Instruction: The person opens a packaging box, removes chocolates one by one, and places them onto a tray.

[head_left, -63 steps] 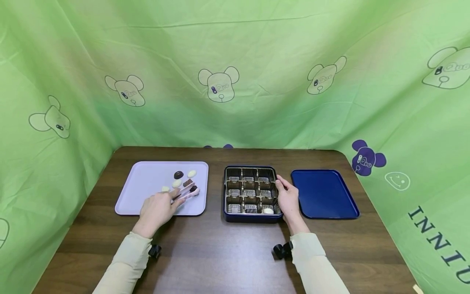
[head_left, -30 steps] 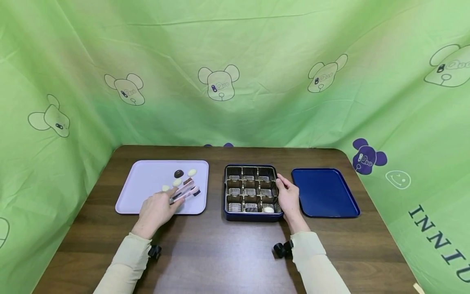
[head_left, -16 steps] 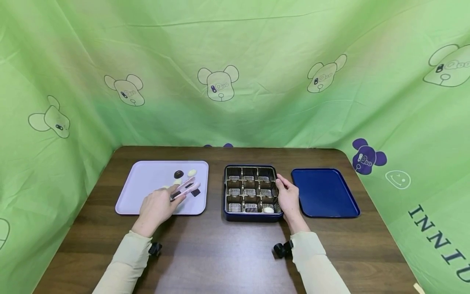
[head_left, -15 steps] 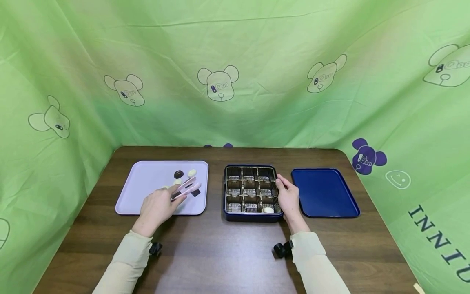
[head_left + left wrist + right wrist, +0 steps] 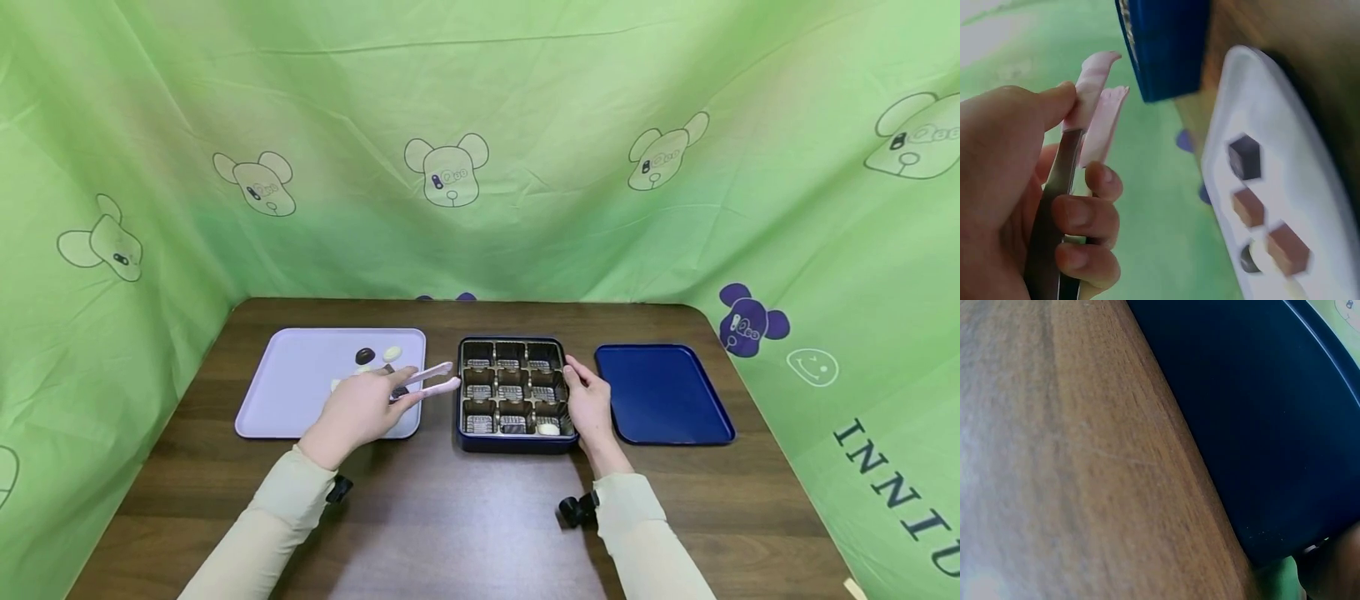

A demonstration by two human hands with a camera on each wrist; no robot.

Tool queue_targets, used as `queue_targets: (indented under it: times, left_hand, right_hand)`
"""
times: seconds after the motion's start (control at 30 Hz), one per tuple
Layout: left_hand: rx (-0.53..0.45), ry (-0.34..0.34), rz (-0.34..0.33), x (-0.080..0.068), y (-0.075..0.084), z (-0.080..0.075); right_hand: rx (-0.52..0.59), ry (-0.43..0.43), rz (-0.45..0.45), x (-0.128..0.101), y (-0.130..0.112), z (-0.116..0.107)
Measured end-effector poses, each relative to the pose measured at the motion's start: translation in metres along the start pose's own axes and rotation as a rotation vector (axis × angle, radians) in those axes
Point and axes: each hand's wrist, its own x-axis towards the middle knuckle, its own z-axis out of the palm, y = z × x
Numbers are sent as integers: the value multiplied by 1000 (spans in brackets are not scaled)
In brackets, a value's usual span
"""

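My left hand [image 5: 358,410] holds metal tongs with pink tips [image 5: 441,387] between thumb and fingers. Their tips stand apart with nothing between them, just short of the box's left wall. In the left wrist view the tongs [image 5: 1054,206] point up toward the blue box [image 5: 1169,50]. My right hand [image 5: 590,408] grips the right side of the dark blue box [image 5: 517,445], thumb at its rim. A nine-compartment insert [image 5: 511,378] fills the box. In its front row lie a white chocolate [image 5: 548,429] at the right and a dark one [image 5: 513,428] in the middle.
A lilac tray [image 5: 292,367] at the left bears a dark oval chocolate [image 5: 364,356], a white one [image 5: 392,353] and several others, among them a dark cube [image 5: 1245,156] and brown cubes [image 5: 1288,249]. A flat blue lid [image 5: 663,392] lies right of the box.
My left hand has carried the tongs from over the tray rightward to the box's left edge. The dark cube stays behind on the tray. My right hand has kept its place.
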Motion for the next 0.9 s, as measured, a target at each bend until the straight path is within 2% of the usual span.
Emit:
queue_targets:
  times: [0.2,0.37,0.63,0.9]
  left_hand:
    - [12,-69,84,18,23,-3]
    - [13,-167,127,33,39,-9]
    - [81,-316,197,53,69,-17]
    - [194,-424,201,66,93,-16]
  right_hand:
    - [-16,3,-3,0,1,-1]
    - [-20,-2,-2,-1,0,-1]
    - [-23,4,-1,-1,-1,-1]
    - [-28,-2,2,-2,-2,-1]
